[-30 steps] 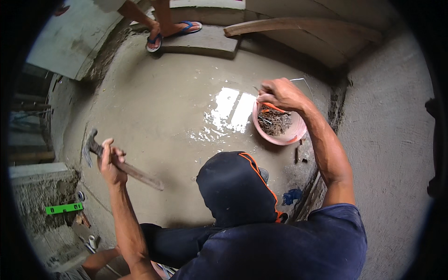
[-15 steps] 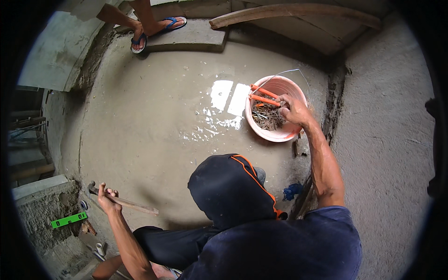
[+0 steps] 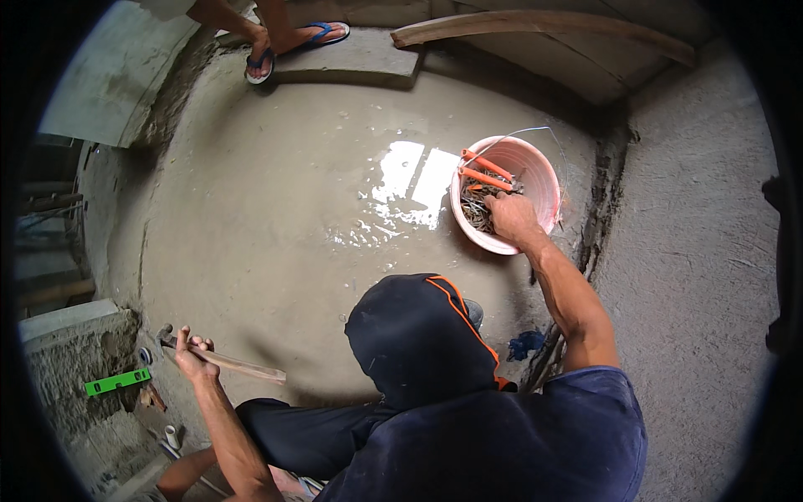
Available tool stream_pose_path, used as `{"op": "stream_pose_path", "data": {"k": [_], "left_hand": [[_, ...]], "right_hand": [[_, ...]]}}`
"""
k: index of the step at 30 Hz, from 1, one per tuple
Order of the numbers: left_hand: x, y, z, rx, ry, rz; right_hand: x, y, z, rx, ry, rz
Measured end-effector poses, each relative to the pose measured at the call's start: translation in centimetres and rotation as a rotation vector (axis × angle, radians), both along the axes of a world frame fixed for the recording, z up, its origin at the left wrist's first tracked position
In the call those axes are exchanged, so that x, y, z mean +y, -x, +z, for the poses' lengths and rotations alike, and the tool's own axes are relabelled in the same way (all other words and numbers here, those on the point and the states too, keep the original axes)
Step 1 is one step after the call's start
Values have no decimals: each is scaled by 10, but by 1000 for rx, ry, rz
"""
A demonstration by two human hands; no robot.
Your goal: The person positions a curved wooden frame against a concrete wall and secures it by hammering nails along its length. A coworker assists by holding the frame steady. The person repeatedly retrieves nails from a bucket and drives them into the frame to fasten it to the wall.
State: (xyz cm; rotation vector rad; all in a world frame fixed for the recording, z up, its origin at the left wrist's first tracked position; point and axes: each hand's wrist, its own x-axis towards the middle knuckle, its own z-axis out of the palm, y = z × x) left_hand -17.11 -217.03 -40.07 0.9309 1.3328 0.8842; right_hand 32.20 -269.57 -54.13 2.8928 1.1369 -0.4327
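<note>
My left hand (image 3: 196, 356) is closed around the wooden handle of a hammer (image 3: 238, 366), near its metal head, and holds it above the wet cement floor at the lower left. At the right my right hand (image 3: 514, 219) reaches down into a pale pink bucket (image 3: 548, 180). Its fingers are bent among a heap of nails (image 3: 475, 213), and their tips are hidden, so what they grip cannot be made out. Two orange tool handles (image 3: 488, 171) lean inside the bucket beside my hand. The bucket's thin wire handle (image 3: 535, 129) stands up at the far rim.
Another person's feet in blue flip-flops (image 3: 262, 64) stand by a concrete slab (image 3: 351, 63) at the back. A curved wooden plank (image 3: 535, 23) leans behind. A green spirit level (image 3: 117, 382) lies at the left. Crumpled blue plastic (image 3: 525, 344) lies near the right wall (image 3: 694, 251).
My right hand has moved down and nearer into the nails in the bucket. My left hand still holds the hammer in much the same place. The whole view has shifted slightly.
</note>
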Motion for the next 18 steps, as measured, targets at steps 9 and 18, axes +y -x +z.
{"op": "stream_pose_path", "data": {"k": [9,18], "left_hand": [[-9,1,-9,-7,23,0],[-8,-5,-14,14,35,0]], "right_hand": [[-3,1,-22,-97,46,57],[13,6,0,175,-165,24]]}}
